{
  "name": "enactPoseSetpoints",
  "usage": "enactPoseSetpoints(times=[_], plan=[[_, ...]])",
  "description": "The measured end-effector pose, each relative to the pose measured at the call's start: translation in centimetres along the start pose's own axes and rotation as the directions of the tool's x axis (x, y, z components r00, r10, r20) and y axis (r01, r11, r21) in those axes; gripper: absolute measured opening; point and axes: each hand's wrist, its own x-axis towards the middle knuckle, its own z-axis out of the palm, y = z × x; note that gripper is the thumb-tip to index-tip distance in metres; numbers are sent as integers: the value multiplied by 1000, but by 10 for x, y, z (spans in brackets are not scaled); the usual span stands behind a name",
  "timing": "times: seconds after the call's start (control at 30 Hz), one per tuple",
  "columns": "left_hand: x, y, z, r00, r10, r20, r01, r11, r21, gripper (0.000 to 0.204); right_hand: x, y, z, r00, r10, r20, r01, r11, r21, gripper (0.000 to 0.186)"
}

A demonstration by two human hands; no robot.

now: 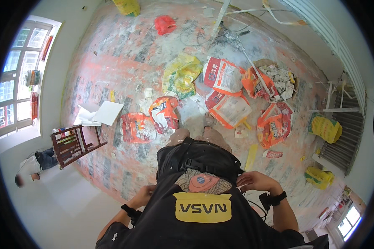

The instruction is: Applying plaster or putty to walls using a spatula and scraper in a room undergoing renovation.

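Both of my hands are at the sides of my waist. My left hand (144,195) is against the side of my black shirt (162,207), its fingertips hidden by the cloth. On the other side my right hand (257,181) has loosely bent, parted fingers by the edge of a black waist bag (195,151). I see nothing held in it. Thin black cables (257,207) hang just below that hand. Dark bands with small devices are on both wrists. In front of my legs, white-and-red printed bags (230,110) and crumpled orange bags (164,113) lie on the dusty floor.
A dark wooden stool (72,145) and white boards (108,112) are at left, with a person (39,162) beyond. A long-handled tool (249,60) lies across a rubble-filled bag (282,81). Yellow sacks (326,128) are at right, a red plastic bag (165,25) farther off.
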Motion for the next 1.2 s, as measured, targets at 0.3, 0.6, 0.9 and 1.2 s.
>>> enactPoseSetpoints(times=[0.3,0.6,0.9,1.2], plan=[[7,-23,-11,984,37,174,-58,991,119,32,11,39,-5,994,-1,113,-12,993,121,17],[-3,10,-31,838,-130,531,116,991,60,33,-10,65,-5,972,144,184,-184,957,223,12],[2,5,-17,851,-145,505,255,955,-154,31,-16,26,-15,928,301,220,-281,952,-117,22],[10,9,-27,859,-232,456,262,965,-1,21,46,-111,-1,980,62,187,-12,967,-254,25]])
